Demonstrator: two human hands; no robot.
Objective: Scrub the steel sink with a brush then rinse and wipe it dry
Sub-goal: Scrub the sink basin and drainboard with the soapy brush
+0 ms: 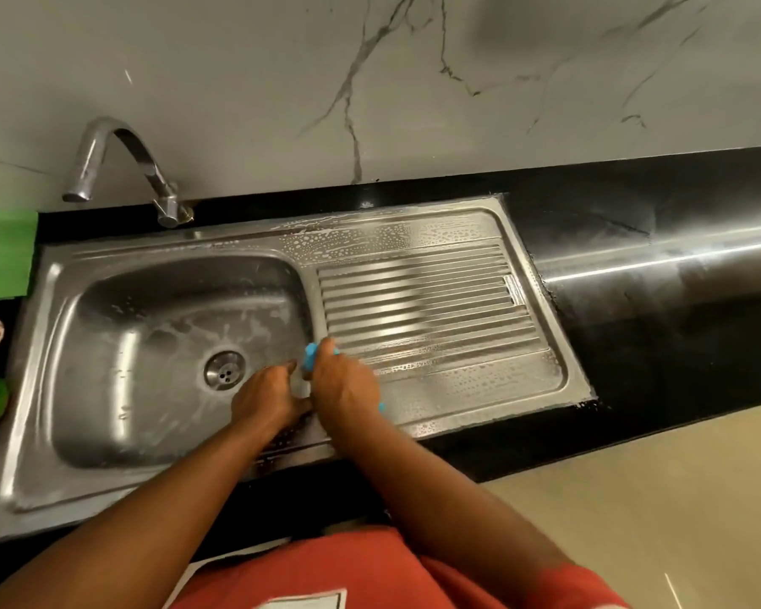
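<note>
We're at the scrubbing step, and our right hand (346,382) is curled tight round the blue brush (312,356), its head poking out past the fingers at the lip between the basin and the drainboard (418,296). Our left hand (268,395) sits just beside it, over the basin's right wall. It seems to rest there with fingers loosely bent, though we can't tell if it holds anything.

Suds already coat the sink (31,432), with streaks round the drain (224,370) and beads of foam along the drainboard's back and front edges. So we judge the scrub well along, rinse and wipe not yet begun.

To do this bit well, we'd keep the bristles pressed flat into that curved lip and work short strokes along it. On the drainboard, follow the ribs rather than cross them. The basin corners and the rim near the tap (119,169) likely want a pass too.

The brush stays fully in our right grip, touching steel right at the divide.
</note>
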